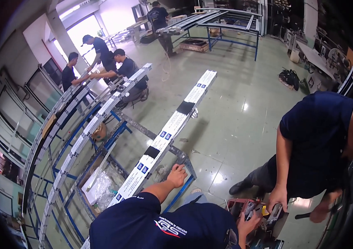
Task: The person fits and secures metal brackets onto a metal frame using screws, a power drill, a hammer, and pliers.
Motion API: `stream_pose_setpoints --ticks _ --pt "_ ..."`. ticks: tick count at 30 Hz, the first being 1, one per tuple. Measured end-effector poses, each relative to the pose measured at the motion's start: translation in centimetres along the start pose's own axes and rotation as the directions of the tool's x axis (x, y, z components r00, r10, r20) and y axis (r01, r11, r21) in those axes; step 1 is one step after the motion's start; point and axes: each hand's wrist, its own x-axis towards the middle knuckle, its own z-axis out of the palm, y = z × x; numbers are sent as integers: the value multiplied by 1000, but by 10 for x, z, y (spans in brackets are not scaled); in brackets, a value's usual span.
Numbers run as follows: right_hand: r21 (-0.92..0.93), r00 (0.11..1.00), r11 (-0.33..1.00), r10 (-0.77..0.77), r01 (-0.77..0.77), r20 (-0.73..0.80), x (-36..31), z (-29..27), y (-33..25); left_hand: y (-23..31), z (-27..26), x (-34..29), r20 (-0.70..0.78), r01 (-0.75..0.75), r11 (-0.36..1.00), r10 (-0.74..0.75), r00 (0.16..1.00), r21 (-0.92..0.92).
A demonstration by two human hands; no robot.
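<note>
My left hand (177, 175) is by the dark corner of a blue metal stand, to the right of a long wrapped profile (170, 132). Its fingers are curled in; anything inside them is hidden. The profile lies slanted across the stand, covered in white printed film with black and blue patches. At the lower right, my right hand (249, 225) reaches into a red toolbox (237, 202), fingers closed around something I cannot make out. A small yellow item (265, 210) is beside its fingertips. A co-worker's hand (277, 198) reaches into the same box from the right.
A co-worker (317, 145) bends over the toolbox at right. More wrapped profiles (74, 151) lie on blue stands to the left, with crumpled clear plastic (106, 186) below. Several people work farther back. A blue table (226, 27) carries long profiles; a dark bag (289, 79) lies on the floor.
</note>
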Motion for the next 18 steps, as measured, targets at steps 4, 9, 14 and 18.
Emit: stream_pose_setpoints --ticks 4,9,14,18 --pt "-84 989 989 -113 121 92 15 4 2 2 -5 8 -36 -4 1000 4 999 0" --pt "164 956 972 -203 170 211 15 18 27 2 -16 2 51 29 996 -24 998 -89" --pt "463 944 865 38 -196 328 -6 49 79 -7 6 11 -140 -111 988 96 986 -105" --pt "274 801 951 -49 -145 597 13 34 72 -2 -1 -1 -70 -64 993 57 996 -99"
